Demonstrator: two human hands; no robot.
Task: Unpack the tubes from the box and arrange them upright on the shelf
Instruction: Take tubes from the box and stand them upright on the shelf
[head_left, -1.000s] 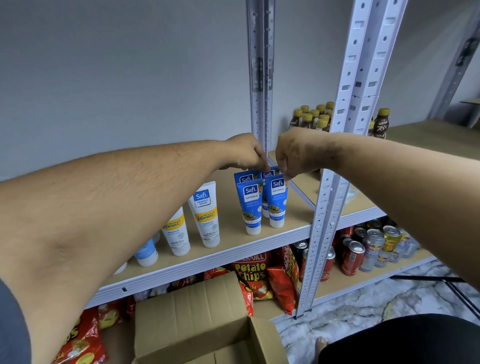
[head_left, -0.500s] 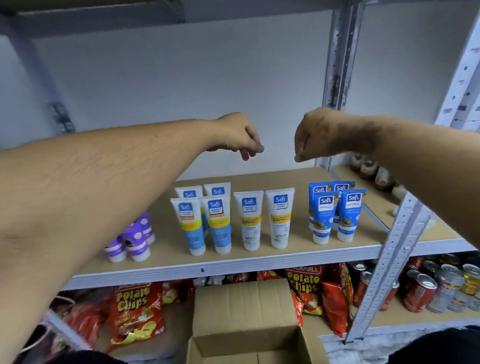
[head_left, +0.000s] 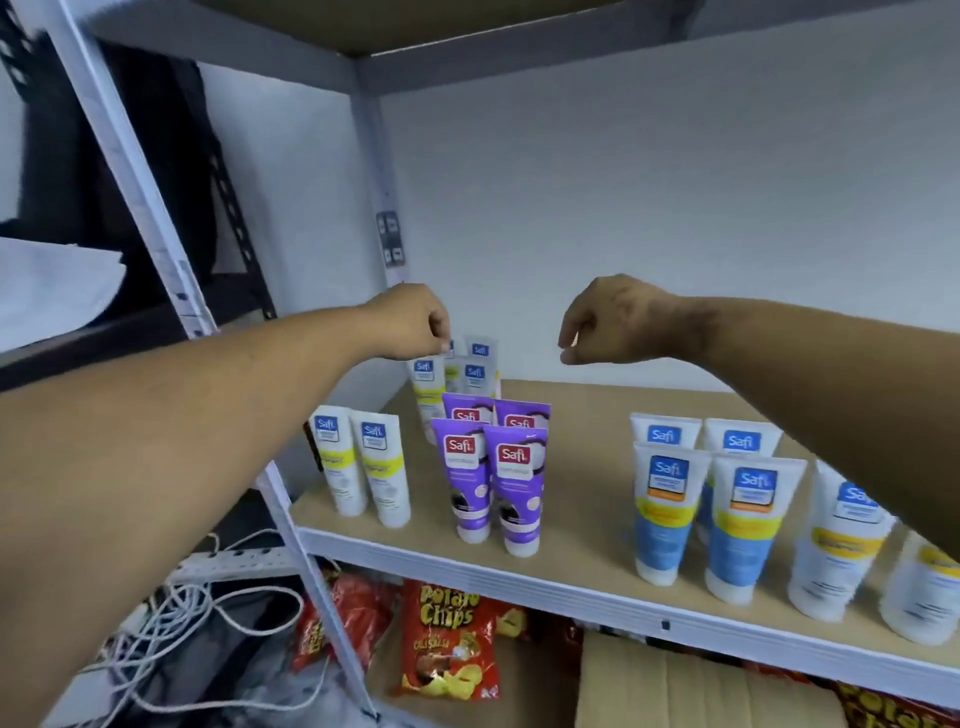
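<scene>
Tubes (head_left: 488, 483) upright on shelf (head_left: 597, 584), centre frame | left hand (head_left: 410, 322) pinching back-row tube top | right hand (head_left: 608, 322) curled, empty | step: straightening rows | next: reach box (head_left: 691, 686), lower right

You can read "Safi" on the purple tubes (head_left: 465, 480), the blue-and-yellow tubes (head_left: 670, 514) and the white tubes (head_left: 384, 467); "Potato Chips" and "Chili Salsa" mark the red bag (head_left: 449, 644) below.
</scene>
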